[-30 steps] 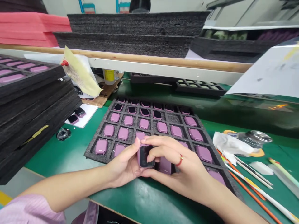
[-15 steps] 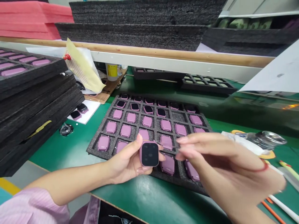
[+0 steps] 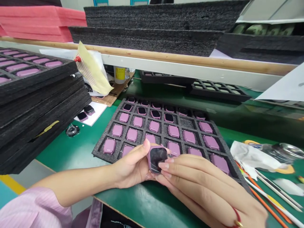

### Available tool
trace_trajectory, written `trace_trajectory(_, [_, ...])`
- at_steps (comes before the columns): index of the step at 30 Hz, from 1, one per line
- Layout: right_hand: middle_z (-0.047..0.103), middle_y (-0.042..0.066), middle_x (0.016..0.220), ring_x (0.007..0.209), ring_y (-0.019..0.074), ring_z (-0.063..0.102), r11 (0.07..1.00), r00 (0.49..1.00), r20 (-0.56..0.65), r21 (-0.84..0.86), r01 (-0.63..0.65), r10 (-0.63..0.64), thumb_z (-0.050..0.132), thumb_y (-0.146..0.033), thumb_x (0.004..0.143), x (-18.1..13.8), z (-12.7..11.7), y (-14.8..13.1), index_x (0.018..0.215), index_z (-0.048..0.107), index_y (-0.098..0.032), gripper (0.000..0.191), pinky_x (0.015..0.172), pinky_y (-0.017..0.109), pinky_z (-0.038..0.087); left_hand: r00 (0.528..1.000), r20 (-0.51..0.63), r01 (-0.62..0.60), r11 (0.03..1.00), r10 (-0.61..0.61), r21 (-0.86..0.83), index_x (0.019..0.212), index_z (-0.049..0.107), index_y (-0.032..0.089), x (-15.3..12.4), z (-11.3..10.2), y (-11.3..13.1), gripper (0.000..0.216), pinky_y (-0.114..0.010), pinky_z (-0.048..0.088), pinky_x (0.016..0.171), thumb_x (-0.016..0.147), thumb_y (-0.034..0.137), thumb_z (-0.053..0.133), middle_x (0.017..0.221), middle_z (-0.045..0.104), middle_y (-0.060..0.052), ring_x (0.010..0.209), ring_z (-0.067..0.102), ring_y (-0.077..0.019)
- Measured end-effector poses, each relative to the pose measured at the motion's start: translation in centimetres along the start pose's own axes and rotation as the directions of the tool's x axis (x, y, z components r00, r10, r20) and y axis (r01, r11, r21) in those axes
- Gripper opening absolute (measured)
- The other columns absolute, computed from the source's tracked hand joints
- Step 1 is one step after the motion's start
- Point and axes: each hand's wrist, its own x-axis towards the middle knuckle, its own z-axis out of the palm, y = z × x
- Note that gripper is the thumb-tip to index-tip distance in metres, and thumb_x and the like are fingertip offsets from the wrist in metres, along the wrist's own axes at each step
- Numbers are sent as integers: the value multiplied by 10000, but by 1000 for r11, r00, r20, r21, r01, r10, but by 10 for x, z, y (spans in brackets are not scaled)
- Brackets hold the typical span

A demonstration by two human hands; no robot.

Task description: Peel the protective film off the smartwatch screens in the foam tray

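My left hand holds a purple smartwatch body without a strap, its dark screen tilted up. The thumb lies at its upper left edge and the other fingers are behind it. My right hand is closed at the lower right of the screen, fingertips together on the glass and thumb by the lower edge. Light streaks show on the screen by these fingertips. Beyond both hands lies a black foam tray of purple watch bodies, some face up, most back up; my hands hide part of its near rows.
Stacked foam trays stand at the left. Two watches lie on white paper beside them. At the right are white tissue, a round metal dish and several thin sticks. A shelf edge crosses above the bench.
My right hand has moved left and down from the air beside the watch, and its fingertips now touch the screen. The watch has tilted slightly in my left hand. The view has shifted slightly.
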Motion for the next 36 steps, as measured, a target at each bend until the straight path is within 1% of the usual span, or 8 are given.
trace_trajectory(6, [740, 53, 896, 810, 222, 696, 942, 978, -83, -298, 156, -189, 812, -244, 810, 16, 12, 7, 1055, 677, -222, 281, 731, 389, 598, 999, -25, -39, 997, 40, 63, 760, 626, 138, 0, -1, -1, 486, -182, 289, 471, 758, 596, 787, 641, 496, 26, 493, 381, -58])
trace_trajectory(13, [674, 21, 861, 780, 153, 666, 986, 999, -14, -165, 36, -38, 716, -208, 897, 17, 17, 8, 952, 638, -221, 97, 712, 319, 560, 992, -116, -40, 993, 53, 112, 734, 605, 137, 1, -3, -5, 514, -152, 263, 456, 723, 607, 811, 622, 498, 26, 511, 366, -53])
trace_trajectory(18, [685, 2, 774, 749, 145, 673, 997, 984, -165, -30, -69, 63, 693, -117, 883, 23, 10, 9, 852, 656, -231, 124, 674, 279, 569, 996, -76, -30, 997, 36, 75, 825, 684, 120, 3, -4, -5, 511, -166, 247, 436, 734, 609, 804, 670, 577, -6, 502, 403, -52])
trace_trajectory(22, [717, -13, 833, 552, 90, 655, 906, 842, -391, 351, -236, 371, 702, -215, 899, 25, 0, 14, 786, 651, -232, 125, 571, 242, 580, 1000, -19, 11, 999, -10, 51, 950, 727, 119, 3, -4, -2, 557, -195, 230, 436, 754, 639, 771, 785, 694, -71, 459, 422, -47])
trace_trajectory(25, [765, -11, 933, 629, 108, 729, 816, 736, -449, 525, -242, 507, 716, -272, 904, 23, -5, 17, 817, 668, -242, 104, 705, 259, 646, 1000, 10, 14, 1000, -14, 4, 959, 747, 126, 2, -5, -1, 530, -194, 229, 444, 764, 617, 777, 822, 718, -82, 467, 416, -42])
trace_trajectory(29, [777, -7, 1031, 1007, 178, 749, 852, 723, -501, 468, -236, 475, 774, -227, 850, 23, -8, 16, 939, 707, -265, 118, 980, 325, 620, 1000, 14, 20, 1000, -20, -13, 968, 768, 124, 1, -6, -1, 537, -189, 248, 452, 770, 623, 768, 853, 735, -100, 474, 431, -41])
trace_trajectory(33, [786, -9, 953, 902, 207, 769, 899, 731, -533, 341, -275, 426, 767, -175, 839, 22, -9, 15, 936, 720, -289, 157, 882, 371, 664, 1000, 24, 19, 1000, -18, -20, 968, 776, 130, 1, -7, -1, 532, -185, 266, 453, 766, 622, 771, 856, 738, -101, 473, 430, -42])
trace_trajectory(36, [778, 0, 889, 856, 248, 767, 967, 791, -556, 128, -221, 255, 745, -133, 840, 20, -13, 17, 937, 736, -309, 200, 840, 462, 665, 999, 31, 9, 1000, -9, -25, 969, 771, 134, 1, -5, -1, 509, -188, 269, 459, 774, 604, 775, 864, 734, -100, 479, 426, -44])
